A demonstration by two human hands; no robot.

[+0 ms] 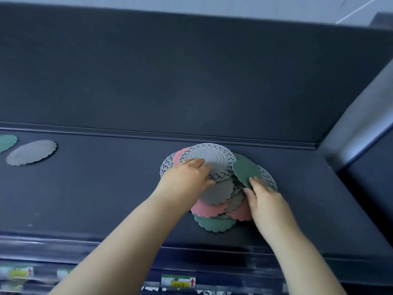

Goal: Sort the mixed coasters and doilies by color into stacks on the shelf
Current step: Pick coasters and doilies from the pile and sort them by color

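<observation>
A mixed pile of coasters and doilies (217,196) lies on the dark shelf (106,188) at centre right, in grey, pink and green. My left hand (187,177) grips the edge of a grey lace-rimmed doily (212,160) on top of the pile. My right hand (265,201) pinches a dark green scalloped coaster (245,169), tilted up off the pile. At the far left lie a single grey coaster (32,152) and, cut by the frame edge, a green coaster (7,142).
The shelf has a raised back panel (191,81) and a ridge along its rear. A grey slanted post (361,116) bounds it on the right. Price labels (178,282) run along the front edge below. Bare shelf lies between the pile and the left coasters.
</observation>
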